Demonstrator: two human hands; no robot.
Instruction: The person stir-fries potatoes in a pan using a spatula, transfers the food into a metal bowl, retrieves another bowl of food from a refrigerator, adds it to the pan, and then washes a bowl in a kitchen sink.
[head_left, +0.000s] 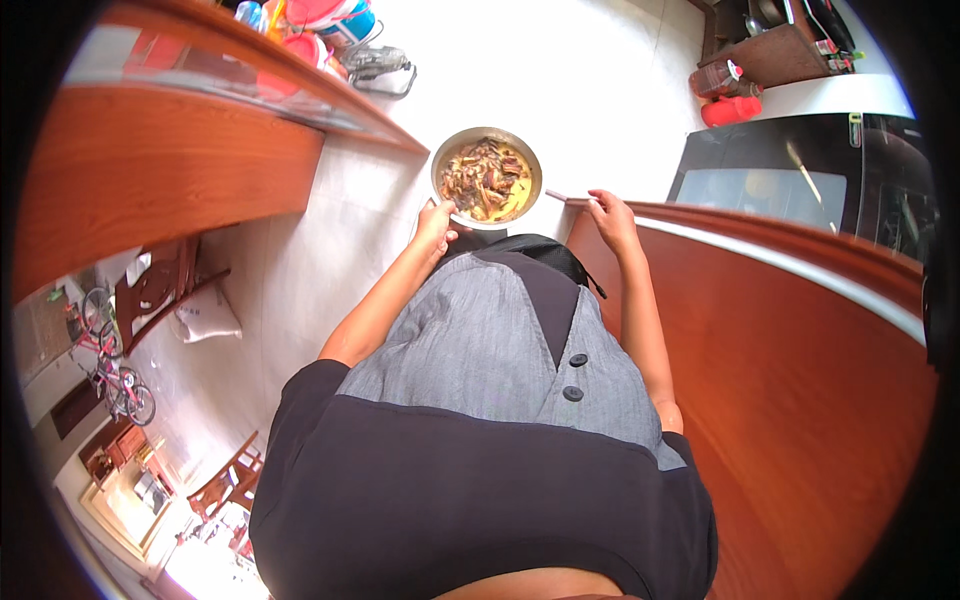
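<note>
My left hand (435, 227) grips the near-left rim of a round metal pot (535, 169), held in front of my waist. Inside it is cooked food (484, 176), brown pieces in a yellowish broth. My right hand (615, 223) is at the upper edge of a reddish-brown wooden door (757, 360) on my right, its fingers curled on that edge. A small gap separates the pot from the door's end. The underside of the pot is hidden.
On the left stands another wooden door with a glass panel (210, 60). Beyond it are plastic buckets (341, 19). At the upper right, a red jug (731, 111) and a dark bottle (715, 78) stand near a black glass-fronted appliance (757, 184). Bicycles (120, 375) and a white sack (208, 315) lie left.
</note>
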